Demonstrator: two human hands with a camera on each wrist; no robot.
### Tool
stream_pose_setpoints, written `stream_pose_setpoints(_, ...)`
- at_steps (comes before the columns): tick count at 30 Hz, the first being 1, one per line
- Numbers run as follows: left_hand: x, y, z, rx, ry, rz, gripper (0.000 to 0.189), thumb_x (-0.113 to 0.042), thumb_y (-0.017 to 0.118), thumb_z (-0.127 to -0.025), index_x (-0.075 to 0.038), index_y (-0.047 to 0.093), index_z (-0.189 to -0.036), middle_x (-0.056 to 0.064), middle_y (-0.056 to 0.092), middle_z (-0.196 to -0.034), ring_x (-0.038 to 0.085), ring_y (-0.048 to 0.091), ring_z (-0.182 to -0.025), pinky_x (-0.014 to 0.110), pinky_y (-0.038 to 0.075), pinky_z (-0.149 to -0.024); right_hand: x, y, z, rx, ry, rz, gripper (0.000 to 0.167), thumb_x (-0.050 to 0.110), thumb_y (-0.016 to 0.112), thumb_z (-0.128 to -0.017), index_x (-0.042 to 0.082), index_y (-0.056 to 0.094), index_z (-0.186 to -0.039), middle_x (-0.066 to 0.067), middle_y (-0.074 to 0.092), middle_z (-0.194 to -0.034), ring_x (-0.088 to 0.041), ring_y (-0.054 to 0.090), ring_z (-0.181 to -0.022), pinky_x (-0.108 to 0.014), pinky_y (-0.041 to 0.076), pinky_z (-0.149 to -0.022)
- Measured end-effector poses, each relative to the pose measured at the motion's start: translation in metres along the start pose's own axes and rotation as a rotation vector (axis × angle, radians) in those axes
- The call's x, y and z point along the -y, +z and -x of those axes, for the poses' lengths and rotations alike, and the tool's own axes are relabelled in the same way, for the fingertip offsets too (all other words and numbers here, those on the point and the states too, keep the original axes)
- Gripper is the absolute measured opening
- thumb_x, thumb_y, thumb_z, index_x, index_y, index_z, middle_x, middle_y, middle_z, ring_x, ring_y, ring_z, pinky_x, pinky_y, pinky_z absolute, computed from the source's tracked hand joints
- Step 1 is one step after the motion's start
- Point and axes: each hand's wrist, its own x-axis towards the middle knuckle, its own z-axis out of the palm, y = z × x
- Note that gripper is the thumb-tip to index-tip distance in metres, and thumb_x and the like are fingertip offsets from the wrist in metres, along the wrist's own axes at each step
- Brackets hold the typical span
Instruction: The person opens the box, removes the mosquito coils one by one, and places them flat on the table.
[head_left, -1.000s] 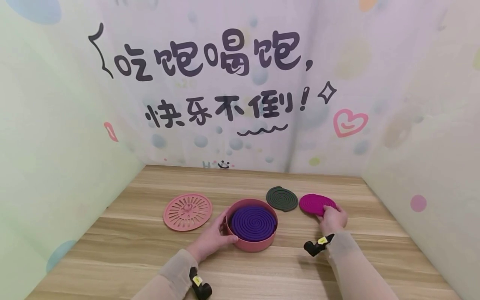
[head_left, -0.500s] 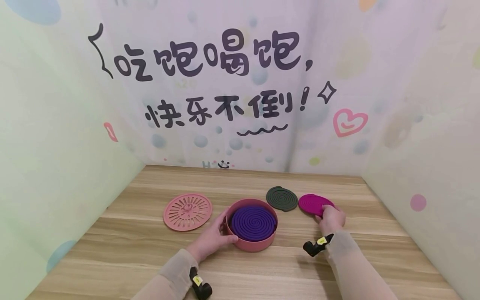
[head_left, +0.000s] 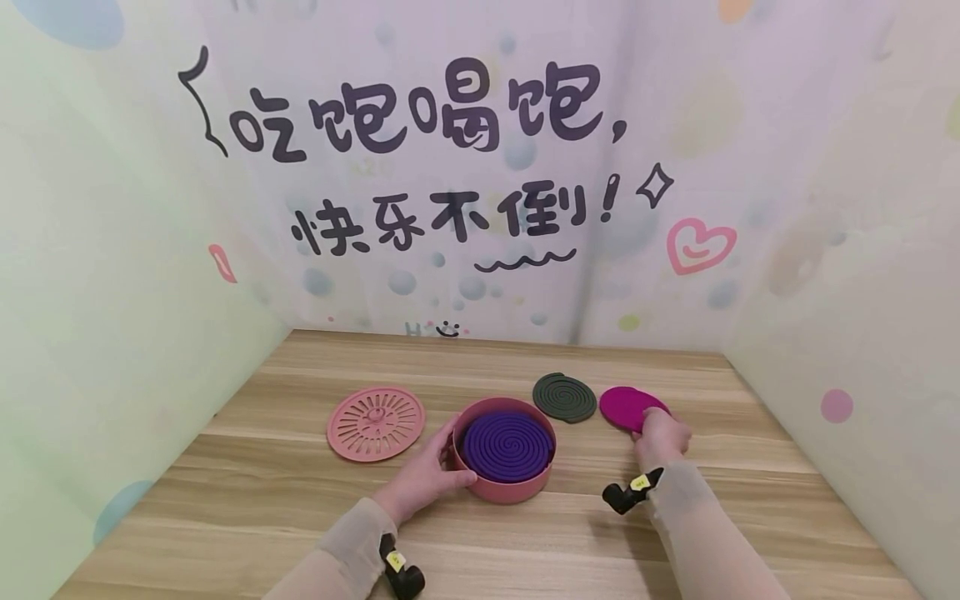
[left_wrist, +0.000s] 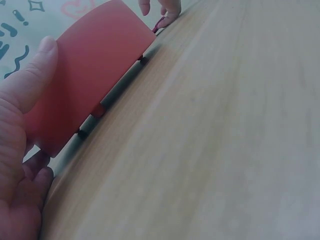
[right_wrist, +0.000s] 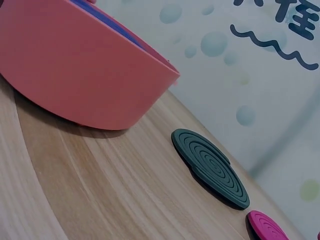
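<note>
The left hand (head_left: pixel 423 483) has its grip round the pink container (head_left: pixel 512 490); the right hand (head_left: pixel 663 435) pinches the magenta coil (head_left: pixel 624 407), two-to-three o'clock from it, near four o'clock. Best keep the coil level; it could sag.

Round pink tub (head_left: pixel 510 492), smooth-sided, open-topped, standing upright. Purple spiral coil (head_left: pixel 507 447) inside, lying flat, nearly filling it. Magenta spiral disc (head_left: pixel 627 406) well apart, off to right, near edge pinched; can't tell whether lifted.
</note>
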Motion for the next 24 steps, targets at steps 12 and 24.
stream_pose_setpoints(12, 0.0009, 0.0007, -0.0008, -0.010, -0.002, 0.006, 0.096, -0.019, 0.079, -0.080, -0.010, 0.018, -0.154, 0.016, 0.026, -0.155, 0.033, 0.029, -0.140, 0.048, 0.025, -0.113, 0.0030, 0.0066, 0.0022, 0.034, -0.004, -0.139, 0.065, -0.002, 0.052, -0.087, 0.000, 0.025, -0.146, -0.004, 0.030, -0.148, -0.012, 0.032, -0.124, -0.017, 0.037, -0.099)
stream_pose_setpoints(24, -0.0005, 0.0004, -0.0006, -0.009, -0.005, -0.018, 0.099, -0.027, 0.080, -0.080, -0.010, 0.017, -0.154, 0.016, 0.025, -0.156, 0.033, 0.028, -0.140, 0.048, 0.025, -0.113, 0.0034, 0.0065, 0.0051, 0.023, 0.008, -0.119, 0.064, -0.001, 0.052, -0.088, 0.000, 0.028, -0.147, -0.003, 0.027, -0.153, -0.012, 0.029, -0.132, -0.019, 0.032, -0.106)
